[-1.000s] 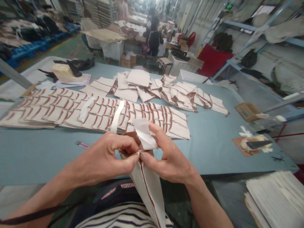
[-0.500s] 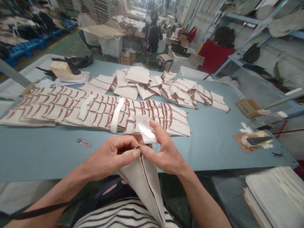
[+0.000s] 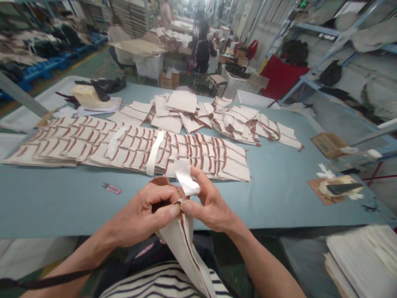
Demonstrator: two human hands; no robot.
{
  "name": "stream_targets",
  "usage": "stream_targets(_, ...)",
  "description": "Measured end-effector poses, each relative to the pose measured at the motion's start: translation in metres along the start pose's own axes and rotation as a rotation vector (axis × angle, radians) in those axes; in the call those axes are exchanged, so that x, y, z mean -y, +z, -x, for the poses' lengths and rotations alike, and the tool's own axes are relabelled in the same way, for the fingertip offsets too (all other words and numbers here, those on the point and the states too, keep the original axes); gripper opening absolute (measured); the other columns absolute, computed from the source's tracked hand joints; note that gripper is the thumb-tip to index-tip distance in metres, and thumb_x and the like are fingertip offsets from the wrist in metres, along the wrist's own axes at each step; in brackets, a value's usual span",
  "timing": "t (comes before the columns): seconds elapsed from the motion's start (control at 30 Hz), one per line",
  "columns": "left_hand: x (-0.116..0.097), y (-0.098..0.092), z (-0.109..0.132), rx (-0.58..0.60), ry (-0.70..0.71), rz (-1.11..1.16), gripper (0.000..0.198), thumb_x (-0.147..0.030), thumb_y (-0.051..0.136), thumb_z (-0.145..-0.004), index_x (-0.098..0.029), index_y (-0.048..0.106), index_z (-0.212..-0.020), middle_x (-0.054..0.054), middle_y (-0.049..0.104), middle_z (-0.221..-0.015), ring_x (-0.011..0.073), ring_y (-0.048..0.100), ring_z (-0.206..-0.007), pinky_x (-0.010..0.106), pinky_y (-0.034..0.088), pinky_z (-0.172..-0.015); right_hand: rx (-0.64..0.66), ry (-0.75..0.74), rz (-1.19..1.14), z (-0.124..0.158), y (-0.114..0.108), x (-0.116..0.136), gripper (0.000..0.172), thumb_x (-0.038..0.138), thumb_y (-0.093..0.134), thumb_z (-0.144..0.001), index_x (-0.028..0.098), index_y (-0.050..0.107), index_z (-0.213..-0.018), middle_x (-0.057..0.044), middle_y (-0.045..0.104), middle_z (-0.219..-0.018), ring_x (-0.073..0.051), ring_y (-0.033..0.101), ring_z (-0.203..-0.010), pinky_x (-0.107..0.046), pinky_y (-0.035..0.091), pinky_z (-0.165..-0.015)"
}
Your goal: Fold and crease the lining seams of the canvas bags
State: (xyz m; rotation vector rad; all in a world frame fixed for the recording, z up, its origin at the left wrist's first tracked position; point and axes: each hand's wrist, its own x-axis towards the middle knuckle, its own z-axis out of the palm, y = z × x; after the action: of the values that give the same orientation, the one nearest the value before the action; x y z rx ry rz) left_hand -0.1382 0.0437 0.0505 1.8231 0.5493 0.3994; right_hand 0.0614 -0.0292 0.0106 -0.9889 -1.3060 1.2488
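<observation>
- The left hand [image 3: 151,213] and right hand [image 3: 208,207] are pinching a cream fabric piece [image 3: 174,239] before the striped shirt [image 3: 155,281]; this piece is looking unfinished.
- Beyond, on the tabletop [image 3: 74,198], overlapped panels [image 3: 133,145] are lying, loose pieces [image 3: 182,101] behind; which are finished, the view is not showing.

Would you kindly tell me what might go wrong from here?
The cream piece, pinched at its top end by the left hand and right hand, could slip. The white strip at the right hand might get caught or creased. The pink snips, lying nearby, might be knocked aside.
</observation>
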Motion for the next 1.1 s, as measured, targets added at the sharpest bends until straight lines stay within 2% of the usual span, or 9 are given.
stream_targets(0.13,0.0,0.003,0.001,-0.069,0.046,-0.048,0.032,-0.03,0.054,-0.1,-0.019,0.06,-0.07,-0.004,0.055,-0.065,0.0122,0.052,-0.063,0.021,0.039,-0.057,-0.05,-0.08,0.007,-0.003,-0.004,0.0,0.071,0.062,0.085,-0.091,0.027,0.058,-0.147,-0.008,0.078,-0.122,-0.025,0.075,-0.106,-0.039,0.062,-0.096)
stream_targets(0.2,0.002,0.003,0.002,-0.12,0.042,-0.091,0.033,-0.029,0.055,-0.101,-0.019,0.06,-0.07,-0.005,0.055,-0.065,0.0116,0.051,-0.061,0.021,0.039,-0.057,-0.135,-0.135,0.041,-0.007,-0.006,0.005,0.062,0.067,0.082,-0.092,0.025,0.069,-0.135,-0.01,0.079,-0.125,-0.027,0.075,-0.111,-0.042,0.06,-0.101)
stream_targets(0.3,0.008,0.003,0.003,-0.201,0.027,-0.132,0.036,-0.031,0.056,-0.103,-0.02,0.06,-0.07,-0.004,0.057,-0.067,0.0121,0.05,-0.061,0.022,0.039,-0.057,-0.312,-0.182,0.108,-0.014,-0.005,0.015,0.042,0.064,0.075,-0.099,0.022,0.078,-0.101,-0.007,0.081,-0.099,-0.022,0.073,-0.09,-0.035,0.059,-0.087)
stream_targets(0.4,0.014,0.001,0.001,-0.276,0.008,-0.098,0.037,-0.037,0.058,-0.105,-0.019,0.064,-0.072,-0.002,0.063,-0.072,0.0137,0.053,-0.065,0.022,0.044,-0.061,-0.376,-0.128,0.081,-0.015,0.001,0.028,0.041,0.058,0.076,-0.1,0.021,0.073,-0.082,0.001,0.068,-0.068,-0.014,0.058,-0.06,-0.026,0.05,-0.061)
stream_targets(0.53,0.016,-0.003,-0.001,-0.295,-0.108,-0.018,0.04,-0.049,0.06,-0.103,-0.018,0.069,-0.078,0.001,0.07,-0.077,0.0173,0.061,-0.072,0.024,0.048,-0.065,-0.319,0.04,0.034,-0.007,0.009,0.043,0.039,0.054,0.078,-0.098,0.02,0.071,-0.08,0.005,0.057,-0.058,-0.008,0.04,-0.047,-0.022,0.037,-0.046)
stream_targets(0.7,0.018,-0.003,-0.002,-0.262,-0.208,0.248,0.048,-0.064,0.064,-0.1,-0.018,0.066,-0.088,0.0,0.066,-0.075,0.0146,0.054,-0.062,0.022,0.043,-0.055,-0.313,0.107,0.21,0.0,0.022,0.046,0.031,0.044,0.072,-0.1,0.019,0.075,-0.084,0.0,0.069,-0.067,-0.011,0.055,-0.054,-0.023,0.044,-0.052)
stream_targets(0.83,0.018,-0.002,-0.004,-0.204,-0.168,0.32,0.056,-0.069,0.064,-0.1,-0.019,0.057,-0.077,-0.005,0.047,-0.066,0.0101,0.037,-0.057,0.02,0.031,-0.049,-0.321,0.064,0.411,-0.004,0.026,0.041,0.027,0.04,0.069,-0.099,0.018,0.077,-0.085,-0.002,0.076,-0.071,-0.014,0.065,-0.061,-0.024,0.049,-0.059)
stream_targets(0.93,0.015,-0.003,-0.004,-0.186,-0.147,0.32,0.054,-0.065,0.061,-0.102,-0.019,0.056,-0.074,-0.007,0.037,-0.065,0.0095,0.03,-0.055,0.021,0.022,-0.047,-0.349,0.083,0.471,-0.009,0.023,0.04,0.024,0.038,0.068,-0.097,0.019,0.075,-0.084,-0.001,0.075,-0.069,-0.014,0.063,-0.059,-0.024,0.047,-0.057)
stream_targets(1.1,0.014,-0.009,-0.004,-0.194,-0.123,0.252,0.048,-0.052,0.058,-0.104,-0.021,0.049,-0.068,-0.007,0.037,-0.062,0.0093,0.03,-0.054,0.023,0.021,-0.047,-0.335,0.174,0.422,-0.013,0.021,0.035,0.027,0.045,0.068,-0.095,0.021,0.069,-0.082,0.0,0.07,-0.067,-0.013,0.06,-0.056,-0.024,0.045,-0.054)
